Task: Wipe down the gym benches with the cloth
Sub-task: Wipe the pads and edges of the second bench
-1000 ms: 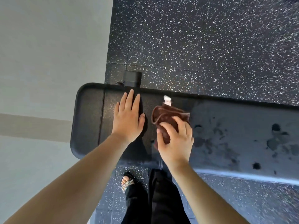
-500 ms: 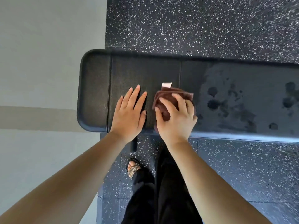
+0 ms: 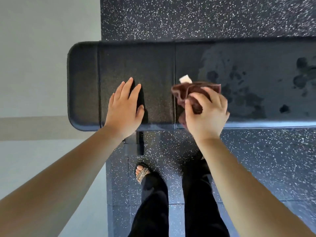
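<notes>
Currently right hand [image 3: 206, 113] bunches the brown cloth [image 3: 191, 91] near the tabletop [image 3: 153, 65] front edge. Left hand [image 3: 125, 108] lies flat, fingers straight, toward the left end. Cloth possibly lifted; blurry. Best to press it flat and sweep overlapping strokes over the wet blotches [image 3: 246, 100].

Probably a gym: black padded bench [image 3: 153, 65] on speckled rubber flooring [image 3: 205, 17] beside a pale wall [image 3: 42, 48].

Stands at a black padded bench [image 3: 153, 65] on speckled floor [image 3: 205, 17]. Rests left hand [image 3: 124, 110] flat on the bench near its rounded end, with straight fingers [image 3: 127, 86]. Grips a bunched brown cloth [image 3: 189, 90] in right hand [image 3: 207, 117] by a seam, white tag [image 3: 185, 79] poking up. Wet blotches [image 3: 246, 93] farther right.
</notes>
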The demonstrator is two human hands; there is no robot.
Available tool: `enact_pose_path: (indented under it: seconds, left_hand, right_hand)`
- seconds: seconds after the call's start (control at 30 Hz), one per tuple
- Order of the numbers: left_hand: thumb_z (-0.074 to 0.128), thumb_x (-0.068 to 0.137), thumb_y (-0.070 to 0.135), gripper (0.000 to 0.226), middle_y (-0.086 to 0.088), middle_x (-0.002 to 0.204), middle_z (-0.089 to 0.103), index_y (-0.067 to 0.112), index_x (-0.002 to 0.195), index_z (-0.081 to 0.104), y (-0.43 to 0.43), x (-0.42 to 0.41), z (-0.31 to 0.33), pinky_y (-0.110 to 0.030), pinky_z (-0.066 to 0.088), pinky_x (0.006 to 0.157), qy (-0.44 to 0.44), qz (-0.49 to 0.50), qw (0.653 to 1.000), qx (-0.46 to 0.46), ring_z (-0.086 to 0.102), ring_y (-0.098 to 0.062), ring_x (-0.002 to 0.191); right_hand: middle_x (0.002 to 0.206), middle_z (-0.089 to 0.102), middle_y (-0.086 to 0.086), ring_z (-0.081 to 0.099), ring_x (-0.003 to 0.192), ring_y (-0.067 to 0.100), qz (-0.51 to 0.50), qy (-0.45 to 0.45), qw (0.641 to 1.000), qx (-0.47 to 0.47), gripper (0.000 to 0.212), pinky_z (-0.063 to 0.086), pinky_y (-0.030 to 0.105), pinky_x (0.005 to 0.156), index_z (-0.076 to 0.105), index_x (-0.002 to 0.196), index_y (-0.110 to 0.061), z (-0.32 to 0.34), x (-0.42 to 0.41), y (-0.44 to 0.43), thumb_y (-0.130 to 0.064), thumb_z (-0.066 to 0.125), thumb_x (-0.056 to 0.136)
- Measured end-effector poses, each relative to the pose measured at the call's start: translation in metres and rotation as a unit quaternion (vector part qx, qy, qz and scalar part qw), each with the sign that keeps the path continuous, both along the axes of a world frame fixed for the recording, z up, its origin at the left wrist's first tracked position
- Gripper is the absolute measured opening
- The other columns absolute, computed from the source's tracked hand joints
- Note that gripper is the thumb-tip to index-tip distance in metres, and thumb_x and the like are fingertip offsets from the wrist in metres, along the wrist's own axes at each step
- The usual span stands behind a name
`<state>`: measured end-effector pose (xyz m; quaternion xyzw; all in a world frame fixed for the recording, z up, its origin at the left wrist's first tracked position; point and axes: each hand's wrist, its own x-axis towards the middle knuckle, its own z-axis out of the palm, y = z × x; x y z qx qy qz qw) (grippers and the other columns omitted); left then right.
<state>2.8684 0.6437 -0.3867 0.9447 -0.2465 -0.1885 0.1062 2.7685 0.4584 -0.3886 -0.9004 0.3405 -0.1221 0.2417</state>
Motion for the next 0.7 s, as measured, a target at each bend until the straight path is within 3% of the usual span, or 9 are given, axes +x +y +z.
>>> enact_pose_path:
  seconds: [0.2, 0.3, 0.43, 0.53, 0.7]
  left_hand:
    - [0.05, 0.09, 0.026, 0.056, -0.011, 0.155, 0.018, 0.015, 0.142, 0.032, -0.027, -0.028, 0.0, -0.054, 0.015, 0.113, 0.004, 0.054, 0.998, -0.023, 0.013, -0.031, 0.142]
    - [0.048, 0.09, 0.027, 0.055, -0.012, 0.155, 0.016, 0.016, 0.142, 0.033, -0.042, -0.039, -0.002, -0.054, 0.012, 0.114, 0.007, 0.099, 0.995, -0.028, 0.01, -0.032, 0.143]
    - [0.047, 0.09, 0.025, 0.052, -0.011, 0.153, 0.021, 0.017, 0.14, 0.036, -0.067, -0.048, 0.001, -0.06, 0.01, 0.111, 0.02, 0.097, 0.994, -0.05, 0.012, -0.031, 0.142]
    - [0.047, 0.091, 0.025, 0.052, -0.01, 0.153, 0.023, 0.018, 0.141, 0.036, -0.091, -0.046, 0.005, -0.065, 0.008, 0.107, 0.029, 0.076, 0.996, -0.041, 0.014, -0.029, 0.142]
    - [0.052, 0.088, 0.024, 0.051, -0.009, 0.146, 0.032, 0.018, 0.137, 0.04, -0.124, -0.032, 0.005, -0.071, 0.011, 0.103, 0.009, 0.133, 0.991, -0.023, 0.027, -0.03, 0.135]
  right_hand:
    - [0.133, 0.054, -0.012, 0.043, 0.123, 0.025, 0.009, 0.018, 0.999, 0.032, 0.028, 0.039, 0.047, 0.086, 0.068, 0.109, -0.039, 0.001, 0.03, -0.013, -0.043, 0.062, 0.081]
    - [0.127, 0.059, -0.01, 0.047, 0.119, 0.026, 0.059, 0.029, 0.998, 0.014, 0.028, 0.042, 0.045, 0.08, 0.072, 0.097, -0.035, 0.0, 0.009, -0.014, -0.051, 0.068, 0.075]
    - [0.121, 0.062, -0.01, 0.05, 0.116, 0.026, 0.099, 0.034, 0.994, 0.021, 0.017, 0.04, 0.042, 0.079, 0.072, 0.086, -0.031, -0.001, -0.007, -0.03, -0.041, 0.074, 0.072]
    - [0.12, 0.063, -0.01, 0.05, 0.115, 0.025, 0.086, 0.036, 0.995, 0.025, 0.013, 0.04, 0.042, 0.08, 0.072, 0.084, -0.03, -0.001, -0.019, -0.06, -0.037, 0.075, 0.073]
    - [0.118, 0.065, -0.006, 0.053, 0.112, 0.031, 0.056, 0.024, 0.998, 0.016, 0.013, 0.045, 0.046, 0.08, 0.074, 0.084, -0.027, 0.002, -0.003, -0.125, -0.035, 0.074, 0.074]
